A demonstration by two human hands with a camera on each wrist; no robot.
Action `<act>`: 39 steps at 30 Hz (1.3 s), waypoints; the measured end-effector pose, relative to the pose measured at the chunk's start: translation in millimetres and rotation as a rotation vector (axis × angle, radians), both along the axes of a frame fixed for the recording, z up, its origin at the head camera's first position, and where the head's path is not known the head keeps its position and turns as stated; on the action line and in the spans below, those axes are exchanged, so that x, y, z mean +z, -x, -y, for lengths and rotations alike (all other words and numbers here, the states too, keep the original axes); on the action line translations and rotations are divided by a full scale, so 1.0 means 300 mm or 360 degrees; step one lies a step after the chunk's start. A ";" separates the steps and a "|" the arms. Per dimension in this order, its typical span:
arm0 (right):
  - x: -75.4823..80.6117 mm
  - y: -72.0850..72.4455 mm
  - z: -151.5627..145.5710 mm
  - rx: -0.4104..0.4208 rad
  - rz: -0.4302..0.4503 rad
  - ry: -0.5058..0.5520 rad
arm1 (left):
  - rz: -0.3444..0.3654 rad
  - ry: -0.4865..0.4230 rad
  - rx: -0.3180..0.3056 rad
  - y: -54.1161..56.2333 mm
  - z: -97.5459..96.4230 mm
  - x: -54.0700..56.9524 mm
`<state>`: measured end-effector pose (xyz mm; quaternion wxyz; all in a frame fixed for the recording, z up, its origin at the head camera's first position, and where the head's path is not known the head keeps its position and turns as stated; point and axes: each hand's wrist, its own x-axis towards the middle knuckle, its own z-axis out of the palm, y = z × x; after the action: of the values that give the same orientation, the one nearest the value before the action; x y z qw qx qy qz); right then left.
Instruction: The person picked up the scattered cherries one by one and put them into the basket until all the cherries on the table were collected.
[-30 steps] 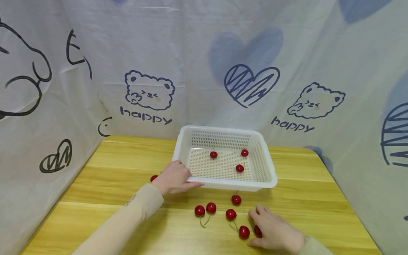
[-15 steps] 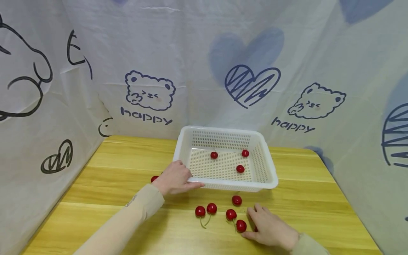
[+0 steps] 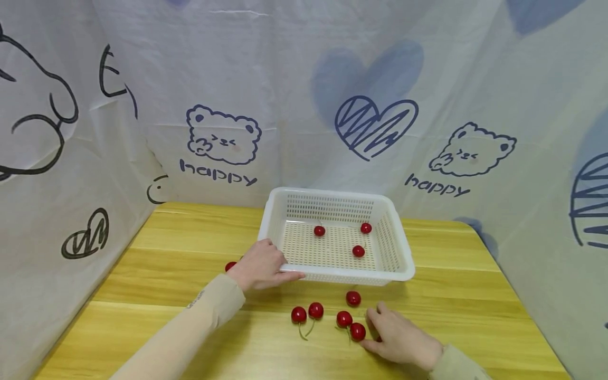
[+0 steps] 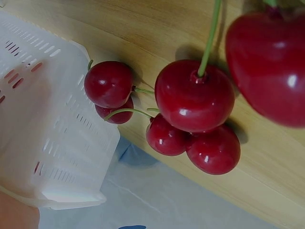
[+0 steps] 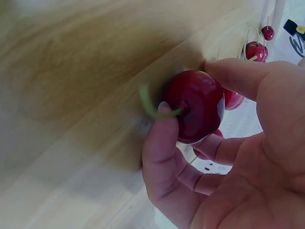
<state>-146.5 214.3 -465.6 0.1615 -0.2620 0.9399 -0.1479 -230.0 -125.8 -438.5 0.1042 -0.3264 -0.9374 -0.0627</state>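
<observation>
My left hand [image 3: 261,265] grips the near left rim of a white plastic basket [image 3: 351,275], the thumb lying along its outside. Three red cherries, one of them a cherry [image 3: 358,251] near the front, lie inside. On the table at the right, my right hand [image 3: 402,336] has its fingers curled around a cherry [image 5: 198,102] with a green stem, hidden under the hand in the head view. Its thumb is at another cherry [image 3: 358,332], which lies against a neighbouring cherry [image 3: 344,319]. A single cherry [image 3: 353,298] sits between these and the basket.
A pair of stemmed cherries [image 3: 298,315] lies left of the right hand. Another cherry [image 3: 230,266] is partly hidden behind the left hand. The wooden table [image 3: 475,295] ends at a printed cloth [image 3: 294,105] behind and at both sides.
My right hand has shifted slightly left and closed in around its cherry, now out of sight from above. The cherry by the thumb has moved up and left. The left hand stays put.
</observation>
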 end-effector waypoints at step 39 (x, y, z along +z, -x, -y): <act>0.079 0.031 -0.046 0.0060 0.0201 0.0193 | -0.0043 0.0066 0.0004 -0.001 -0.004 0.002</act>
<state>-155.7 228.1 -442.0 0.2072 -0.2792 0.9120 -0.2177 -229.8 -124.7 -437.9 0.1101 -0.3281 -0.9374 -0.0385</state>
